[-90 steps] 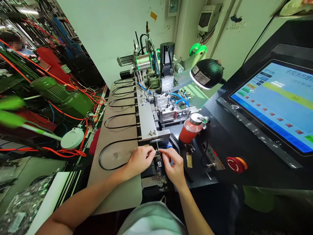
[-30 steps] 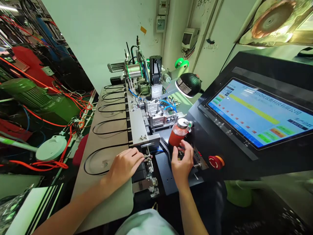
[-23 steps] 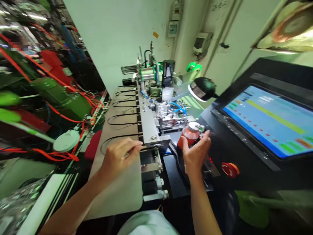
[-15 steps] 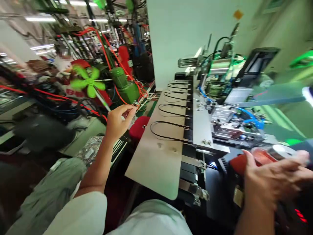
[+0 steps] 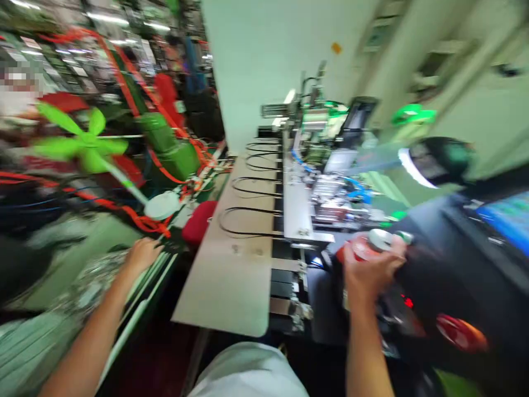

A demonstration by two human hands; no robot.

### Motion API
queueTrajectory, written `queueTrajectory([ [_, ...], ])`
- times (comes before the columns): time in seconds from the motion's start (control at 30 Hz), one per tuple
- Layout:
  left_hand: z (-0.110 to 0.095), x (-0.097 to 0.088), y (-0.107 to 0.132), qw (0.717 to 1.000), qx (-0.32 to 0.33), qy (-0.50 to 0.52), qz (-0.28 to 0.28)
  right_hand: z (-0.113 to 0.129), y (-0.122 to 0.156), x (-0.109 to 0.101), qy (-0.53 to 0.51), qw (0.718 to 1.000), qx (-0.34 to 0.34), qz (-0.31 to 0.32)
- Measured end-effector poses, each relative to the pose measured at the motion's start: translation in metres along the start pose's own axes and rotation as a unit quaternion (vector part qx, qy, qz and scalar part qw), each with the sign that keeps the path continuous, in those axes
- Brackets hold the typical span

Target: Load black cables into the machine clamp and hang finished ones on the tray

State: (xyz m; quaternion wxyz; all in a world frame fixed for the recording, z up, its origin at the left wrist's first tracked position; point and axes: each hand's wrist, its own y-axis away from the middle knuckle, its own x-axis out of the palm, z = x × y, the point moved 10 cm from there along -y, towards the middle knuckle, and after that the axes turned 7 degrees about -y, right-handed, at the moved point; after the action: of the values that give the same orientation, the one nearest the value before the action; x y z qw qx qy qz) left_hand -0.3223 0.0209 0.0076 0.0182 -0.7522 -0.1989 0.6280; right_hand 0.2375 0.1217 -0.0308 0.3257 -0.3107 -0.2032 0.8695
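Note:
The picture is smeared by motion. My left hand (image 5: 142,255) reaches far out to the left and hangs over a heap of shiny bagged parts (image 5: 82,286) beside the grey work plate (image 5: 231,286); its fingers are hidden behind the back of the hand. My right hand (image 5: 370,273) is at the red bottle with a silver cap (image 5: 363,246) on the black console, and its fingers curl round the bottle's body. Black cable loops (image 5: 243,220) lie in a row on the plate beside the metal feed rail (image 5: 295,212).
A green fan (image 5: 85,143) spins at the left over red cables and a white round disc (image 5: 162,205). A red mushroom button (image 5: 458,331) and a blue touchscreen (image 5: 508,218) are on the right console. A black lamp (image 5: 438,160) hangs over the machine. A person stands far left.
My left hand left the fixture at the rail's end and swung out left, down to the shiny parts. My right hand went from the fixture to the red bottle. The view turned left.

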Motion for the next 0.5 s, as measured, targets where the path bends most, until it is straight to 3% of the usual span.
queueTrajectory([
  [0.03,0.007,0.010,-0.003,1.000,0.007,-0.001,0.022,0.000,-0.001,-0.005,-0.002,1.000,-0.003,-0.011],
  [0.1,0.040,0.039,-0.011,0.995,-0.030,-0.051,0.079,0.010,0.002,-0.023,-0.014,0.998,-0.037,-0.043],
  [0.17,0.068,0.065,-0.020,0.992,-0.049,-0.048,0.110,0.027,0.011,-0.059,-0.030,0.988,-0.066,-0.136],
  [0.23,0.085,0.076,-0.024,0.993,-0.055,-0.033,0.099,0.053,0.026,-0.097,-0.046,0.963,-0.118,-0.237],
  [0.3,0.090,0.075,-0.023,0.994,-0.065,-0.022,0.079,0.073,0.032,-0.116,-0.057,0.947,-0.164,-0.270],
  [0.37,0.087,0.073,-0.021,0.993,-0.074,-0.015,0.089,0.076,0.022,-0.113,-0.070,0.955,-0.166,-0.236],
  [0.5,0.071,0.065,-0.020,0.991,-0.072,0.005,0.110,0.040,-0.003,-0.069,-0.074,0.988,-0.073,-0.115],
])
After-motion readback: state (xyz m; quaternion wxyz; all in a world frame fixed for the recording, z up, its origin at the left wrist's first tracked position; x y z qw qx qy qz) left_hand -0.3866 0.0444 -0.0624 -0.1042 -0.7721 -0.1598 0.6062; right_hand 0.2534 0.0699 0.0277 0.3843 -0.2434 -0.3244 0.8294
